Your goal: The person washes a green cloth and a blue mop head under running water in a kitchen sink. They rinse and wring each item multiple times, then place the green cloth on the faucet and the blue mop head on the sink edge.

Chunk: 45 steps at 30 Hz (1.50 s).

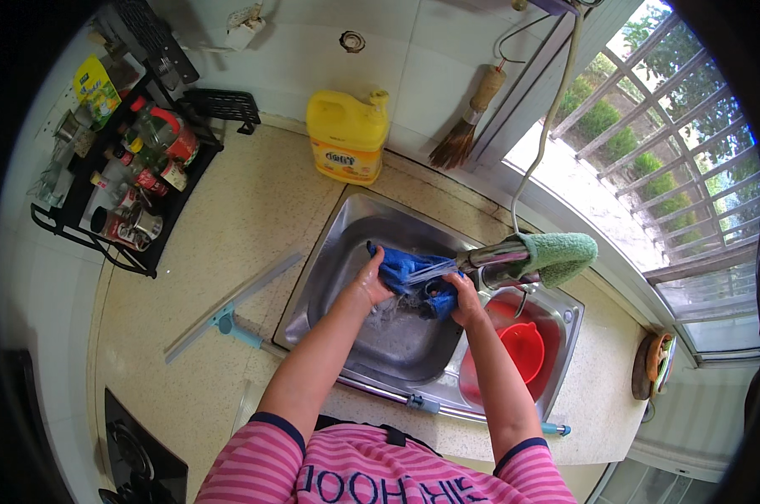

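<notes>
A wet blue cloth (397, 268) is stretched between my two hands over the large basin of a stainless steel sink (380, 353). My left hand (374, 280) grips its left end, thumb on top. The right end is held by my right hand (465, 299), just under the faucet (496, 257). Water streams from the spout onto the cloth and splashes into the basin below. A green towel (562, 255) is draped over the faucet's body. In the smaller basin at the right sits a red plastic bowl (523, 353).
A squeegee with a blue joint (229, 321) lies along the sink's front edge, its blade on the counter (210, 208). Behind the sink stands a yellow jug (347, 138). A black rack (185, 201) of bottles is at left, a gas stove (144, 447) at lower left. A brush (471, 120) hangs by the window.
</notes>
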Each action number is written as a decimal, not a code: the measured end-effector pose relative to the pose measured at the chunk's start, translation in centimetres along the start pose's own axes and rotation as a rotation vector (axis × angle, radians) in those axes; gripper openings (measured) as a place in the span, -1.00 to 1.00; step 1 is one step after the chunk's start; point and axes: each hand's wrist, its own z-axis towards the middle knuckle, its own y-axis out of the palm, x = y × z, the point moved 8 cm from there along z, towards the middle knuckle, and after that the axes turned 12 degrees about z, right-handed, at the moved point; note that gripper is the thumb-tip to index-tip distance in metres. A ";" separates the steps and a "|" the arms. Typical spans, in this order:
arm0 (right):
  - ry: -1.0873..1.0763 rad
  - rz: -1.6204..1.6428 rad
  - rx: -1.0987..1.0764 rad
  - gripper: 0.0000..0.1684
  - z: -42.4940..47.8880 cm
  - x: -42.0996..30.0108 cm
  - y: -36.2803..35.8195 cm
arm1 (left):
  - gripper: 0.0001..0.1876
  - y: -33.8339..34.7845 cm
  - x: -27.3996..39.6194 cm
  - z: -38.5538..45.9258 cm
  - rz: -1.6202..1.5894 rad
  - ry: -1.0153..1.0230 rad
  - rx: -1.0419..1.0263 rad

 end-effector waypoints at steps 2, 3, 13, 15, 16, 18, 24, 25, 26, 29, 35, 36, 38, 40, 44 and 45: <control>-0.079 -0.168 0.000 -0.75 -0.2 -0.7 1.6 | -0.34 -0.1 -1.1 0.5 0.021 -0.032 0.053; -0.119 -0.253 0.000 -0.76 -0.3 -0.8 2.5 | -0.35 -0.1 -1.4 1.0 0.021 -0.009 0.098; -0.562 -1.384 0.314 -0.65 -1.3 -1.3 7.9 | -0.69 -0.6 -6.3 2.5 0.211 -0.163 0.238; -0.532 -1.398 0.391 -0.66 0.0 -1.5 5.3 | -0.69 1.0 -6.3 1.6 0.264 -0.130 0.277; -0.561 -1.421 0.387 -0.64 0.1 -1.3 5.2 | -0.69 1.2 -6.3 1.5 0.264 -0.107 0.270; -0.473 -1.492 0.262 -0.64 -1.2 0.5 9.5 | -0.69 -1.5 -5.8 3.8 0.090 0.038 -0.095; -0.418 -1.394 0.305 -0.66 -1.1 0.5 7.6 | -0.69 -0.1 -3.8 1.1 0.067 -0.052 0.113; -0.321 -1.348 0.389 -0.62 0.0 -0.3 5.0 | -0.65 1.0 -3.7 -0.1 0.118 -0.092 0.053; -0.255 -1.415 0.388 -0.62 0.8 -0.6 3.4 | -0.63 1.4 -2.9 -1.3 0.096 -0.053 0.027; -0.260 -0.996 0.109 -0.62 2.8 -0.4 -0.3 | -0.52 5.1 0.2 -4.4 0.053 0.013 -0.202; 0.315 -0.363 -0.276 -0.49 -2.4 2.4 3.9 | -0.54 6.4 1.2 -6.4 0.090 0.038 -0.229; 0.290 -0.418 -0.342 -0.50 -2.5 2.5 4.0 | -0.55 6.8 0.9 -6.5 0.108 0.018 -0.238; 0.240 -0.530 -0.475 -0.54 -3.1 2.6 5.1 | -0.60 7.6 0.5 -6.8 0.161 -0.021 -0.326; 0.338 -0.508 -0.399 -0.50 -3.8 1.9 5.1 | -0.63 7.2 0.6 -6.9 0.304 -0.005 -0.352; 0.364 -0.455 -0.427 -0.54 -2.1 1.6 1.8 | -0.68 6.7 0.8 -6.3 0.892 0.093 -0.270; 0.291 -0.403 -0.512 -0.54 -1.0 1.8 0.6 | -0.70 7.3 0.6 -6.3 1.068 0.109 -0.248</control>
